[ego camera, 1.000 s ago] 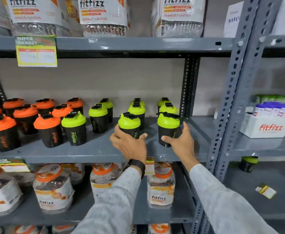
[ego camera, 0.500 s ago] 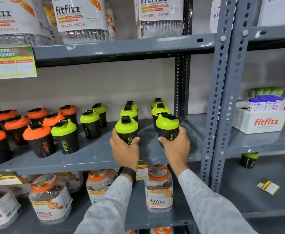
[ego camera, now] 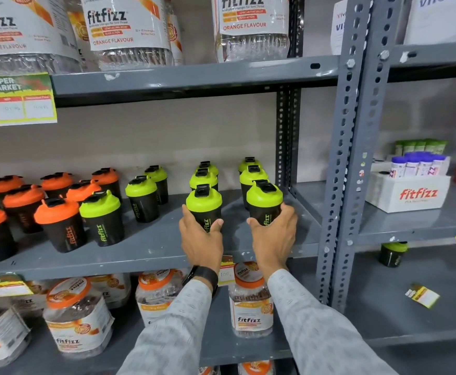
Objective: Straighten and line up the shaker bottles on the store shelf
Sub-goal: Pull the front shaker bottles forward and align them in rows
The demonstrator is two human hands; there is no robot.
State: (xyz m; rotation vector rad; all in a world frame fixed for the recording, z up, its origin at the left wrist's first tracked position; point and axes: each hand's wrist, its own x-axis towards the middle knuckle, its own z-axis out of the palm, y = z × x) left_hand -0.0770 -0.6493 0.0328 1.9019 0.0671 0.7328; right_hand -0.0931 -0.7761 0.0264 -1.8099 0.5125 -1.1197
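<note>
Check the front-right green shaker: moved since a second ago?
No visible shift: front-right shaker still sits just left of the rear upright, right hand on it; the camera moved.

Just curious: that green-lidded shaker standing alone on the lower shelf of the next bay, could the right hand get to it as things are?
Probably not yet. The right hand is wrapped around a green-lidded shaker, and the grey upright post stands between it and the lone shaker.

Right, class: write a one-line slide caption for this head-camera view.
Left hand and right hand each grip a front green-lidded shaker on the grey shelf.
</note>
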